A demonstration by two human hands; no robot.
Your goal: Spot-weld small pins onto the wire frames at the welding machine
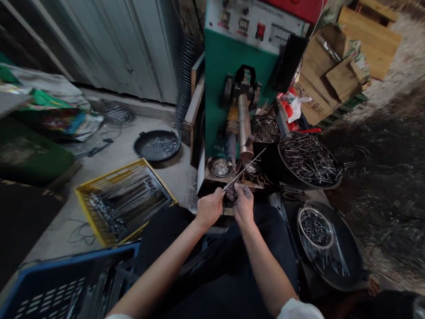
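My left hand (210,207) is closed on the lower end of a thin metal rod (245,167), which slants up and right toward the machine. Beside it, my right hand (243,203) has its fingers pinched together near the rod; what they hold, if anything, is too small to make out. Both hands are in front of a green machine (217,88) with a metal cylinder (244,124) pointing down. The rod's upper end passes just below the cylinder. A small round dish of metal bits (220,168) sits on the machine's ledge, to the left of the cylinder.
A yellow crate (96,226) of rods and a black pan (142,148) lie at left, a blue crate (40,274) at lower left. At right are a pan of metal pieces (307,159) and a dark tray (352,252) bearing a bowl (314,227). Cardboard (315,84) lies behind.
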